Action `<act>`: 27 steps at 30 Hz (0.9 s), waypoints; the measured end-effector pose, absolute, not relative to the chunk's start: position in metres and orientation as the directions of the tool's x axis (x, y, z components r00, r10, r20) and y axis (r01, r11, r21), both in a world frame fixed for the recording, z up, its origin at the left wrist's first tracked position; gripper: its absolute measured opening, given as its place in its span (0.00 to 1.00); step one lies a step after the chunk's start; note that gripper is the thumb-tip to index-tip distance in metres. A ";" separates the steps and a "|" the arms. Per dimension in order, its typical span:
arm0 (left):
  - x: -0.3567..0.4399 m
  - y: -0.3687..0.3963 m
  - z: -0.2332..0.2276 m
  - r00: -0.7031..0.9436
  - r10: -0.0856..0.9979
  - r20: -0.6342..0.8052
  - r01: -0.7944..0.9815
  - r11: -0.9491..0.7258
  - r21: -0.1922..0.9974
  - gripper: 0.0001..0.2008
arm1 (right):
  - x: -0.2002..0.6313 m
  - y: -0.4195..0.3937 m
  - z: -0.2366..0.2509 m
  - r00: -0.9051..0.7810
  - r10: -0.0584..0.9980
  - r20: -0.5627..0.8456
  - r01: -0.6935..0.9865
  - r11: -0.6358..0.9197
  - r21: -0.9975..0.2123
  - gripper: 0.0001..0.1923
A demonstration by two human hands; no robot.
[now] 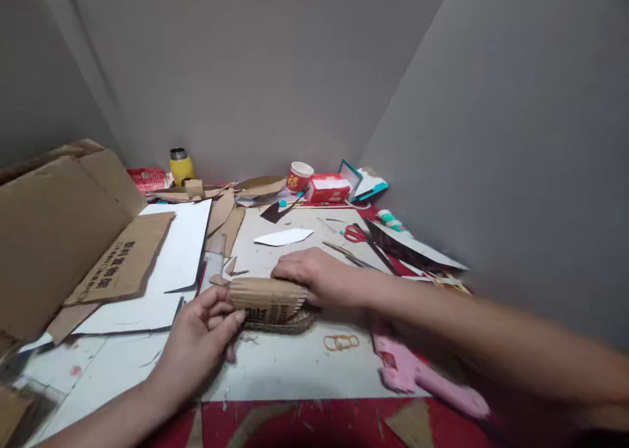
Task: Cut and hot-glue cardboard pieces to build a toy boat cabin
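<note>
- A strip of corrugated cardboard (268,298), ribbed and brown with dark print on its lower face, is curled into a roll on the grey board (295,363).
- Its left end is pinched by the left hand (196,343).
- Its right end is pressed down by the right hand (319,278), fingers closed over it.
- Rubber bands (341,342) lie just right of the roll; red scissors (354,233) lie beyond it.

dim, even overhead light; soft shadows, blurred stretched edges, mild central sharpness
</note>
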State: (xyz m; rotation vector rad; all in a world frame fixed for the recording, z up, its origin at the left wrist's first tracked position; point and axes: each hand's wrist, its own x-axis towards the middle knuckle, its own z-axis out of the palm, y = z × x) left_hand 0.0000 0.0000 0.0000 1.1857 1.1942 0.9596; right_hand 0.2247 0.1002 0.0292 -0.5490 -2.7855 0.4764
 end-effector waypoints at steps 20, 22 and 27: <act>-0.003 -0.008 -0.018 0.209 0.978 -0.013 0.425 -0.079 0.902 0.15 | 0.225 0.098 0.018 -0.787 0.617 0.009 0.427 0.554 -0.715 0.04; -0.003 -0.011 -0.019 0.176 0.984 -0.020 0.464 -0.065 0.884 0.16 | 0.224 0.098 0.017 -0.785 0.620 0.005 0.433 0.554 -0.711 0.04; -0.006 -0.015 -0.017 0.091 0.969 0.231 0.532 -0.244 0.811 0.14 | 0.225 0.099 0.014 -0.785 0.619 -0.007 0.447 0.560 -0.698 0.04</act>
